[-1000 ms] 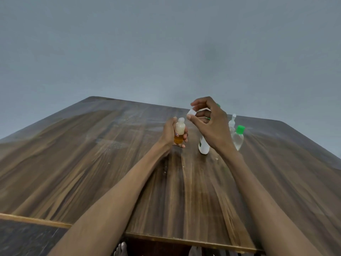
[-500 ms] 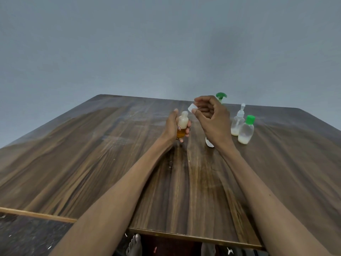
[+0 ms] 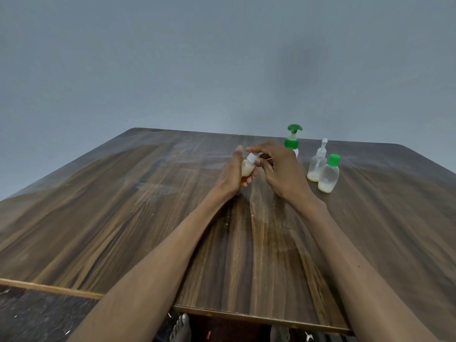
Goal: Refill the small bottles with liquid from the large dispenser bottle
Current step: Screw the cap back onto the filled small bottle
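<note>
Left hand [image 3: 232, 174] grips small translucent bottle with amber liquid [image 3: 246, 170]; right hand [image 3: 278, 166] pinches its white cap [image 3: 252, 157]. Far right on brown wood-grain table [image 3: 123, 218]: green-pump white dispenser bottle [image 3: 292, 140], clear spray bottle [image 3: 317, 164], green-capped clear bottle [image 3: 329, 174].

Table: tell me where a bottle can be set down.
Free: the table's whole left half beside the left hand, and the near strip between the forearms. Crowded: far right, where the pump bottle, spray bottle and green-capped bottle cluster.
</note>
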